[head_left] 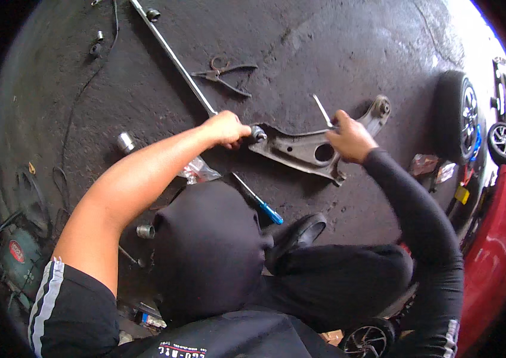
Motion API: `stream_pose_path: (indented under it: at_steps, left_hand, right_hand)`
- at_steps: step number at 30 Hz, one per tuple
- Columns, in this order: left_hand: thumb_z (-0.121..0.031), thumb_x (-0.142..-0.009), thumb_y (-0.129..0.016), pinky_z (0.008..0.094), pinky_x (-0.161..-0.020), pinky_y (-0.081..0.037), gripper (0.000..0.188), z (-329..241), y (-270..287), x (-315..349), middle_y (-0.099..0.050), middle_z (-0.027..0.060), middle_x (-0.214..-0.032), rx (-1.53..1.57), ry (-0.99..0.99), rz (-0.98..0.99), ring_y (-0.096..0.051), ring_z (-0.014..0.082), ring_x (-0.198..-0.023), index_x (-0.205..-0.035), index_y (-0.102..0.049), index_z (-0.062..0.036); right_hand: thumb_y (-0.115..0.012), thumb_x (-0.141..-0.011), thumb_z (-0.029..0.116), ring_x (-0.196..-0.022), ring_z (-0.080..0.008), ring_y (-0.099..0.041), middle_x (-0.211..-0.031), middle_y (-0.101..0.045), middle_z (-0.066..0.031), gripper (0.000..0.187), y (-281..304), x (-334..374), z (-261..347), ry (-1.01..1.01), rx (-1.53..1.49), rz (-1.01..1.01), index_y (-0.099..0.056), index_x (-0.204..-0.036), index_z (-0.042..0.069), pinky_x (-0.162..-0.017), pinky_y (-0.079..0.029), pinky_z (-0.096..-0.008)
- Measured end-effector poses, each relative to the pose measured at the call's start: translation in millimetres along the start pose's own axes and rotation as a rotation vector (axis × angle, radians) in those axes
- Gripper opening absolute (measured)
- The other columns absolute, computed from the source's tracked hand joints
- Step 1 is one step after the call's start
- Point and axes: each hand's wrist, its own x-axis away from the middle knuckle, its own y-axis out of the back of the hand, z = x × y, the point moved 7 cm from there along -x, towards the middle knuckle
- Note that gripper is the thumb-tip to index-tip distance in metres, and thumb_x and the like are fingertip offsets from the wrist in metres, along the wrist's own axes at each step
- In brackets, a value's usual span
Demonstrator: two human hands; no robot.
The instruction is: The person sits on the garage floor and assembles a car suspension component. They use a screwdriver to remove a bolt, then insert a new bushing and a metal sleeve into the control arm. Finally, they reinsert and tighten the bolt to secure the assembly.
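Observation:
A grey metal control arm [291, 150] lies across the floor in front of me, with a round bushing at its far right end. My left hand [228, 129] is closed at its left end, thumb and fingers against the ball joint [257, 133]; the fingertips are partly hidden. In my right hand [351, 140], over the arm's right half, is a screwdriver [322, 111] with its bare shaft pointing up and left; the fist covers its handle. Beyond my left hand, a long metal bar [172, 56] runs away to the upper left.
Pliers [223, 74] lie beyond the control arm. Nearer me are a blue-handled screwdriver [259, 200], a plastic bag [199, 170], and metal sockets [125, 142] to the left. A wheel [458, 116] and a red car panel [491, 238] stand at right. A dark cable [80, 89] trails at left.

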Motion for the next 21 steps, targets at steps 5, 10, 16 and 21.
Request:
stream_pose_path:
  at_steps: [5,10,16,21]
  left_hand:
    - [-0.03,-0.096,-0.078,0.0382,-0.073,-0.066,0.037,-29.7,29.4,25.8,-0.085,0.0123,-0.101,-0.391,-0.088,0.036,-0.081,0.0191,-0.08,-0.113,-0.078,0.0029]
    - [-0.044,-0.095,-0.075,0.0515,-0.088,-0.063,0.05,-122.2,91.0,51.6,-0.083,0.0238,-0.099,-0.894,-0.243,0.006,-0.08,0.0411,-0.091,-0.099,-0.083,0.0045]
    - [-0.047,-0.092,-0.075,0.055,-0.088,-0.061,0.049,-195.5,139.3,44.8,-0.082,0.0257,-0.098,-0.938,-0.196,-0.158,-0.08,0.0424,-0.093,-0.097,-0.086,0.0013]
    - [-0.045,-0.093,-0.074,0.0532,-0.095,-0.064,0.048,-84.8,52.6,38.7,-0.083,0.0238,-0.113,-0.843,-0.006,0.011,-0.081,0.0419,-0.104,-0.102,-0.087,0.0007]
  right_hand:
    - [-0.063,-0.106,0.021,-0.096,-0.0421,-0.078,-0.101,-0.077,-0.026,0.03,138.6,39.6,0.2,-0.079,0.074,0.244,-0.067,-0.125,-0.002,-0.091,-0.059,-0.0521]
    - [-0.057,-0.11,0.019,-0.084,-0.0227,-0.076,-0.1,-0.078,-0.0152,0.037,161.4,47.3,44.6,-0.103,-0.09,0.427,-0.069,-0.14,0.002,-0.078,-0.06,-0.0384]
    - [-0.056,-0.108,0.02,-0.101,-0.0277,-0.079,-0.116,-0.082,-0.0202,0.046,130.1,-3.9,119.1,0.132,-0.014,0.686,-0.065,-0.148,0.001,-0.091,-0.062,-0.0427]
    - [-0.053,-0.109,0.021,-0.112,-0.0358,-0.08,-0.122,-0.08,-0.0252,0.048,63.1,-45.5,124.2,0.258,-0.039,0.821,-0.064,-0.152,0.002,-0.104,-0.059,-0.0467]
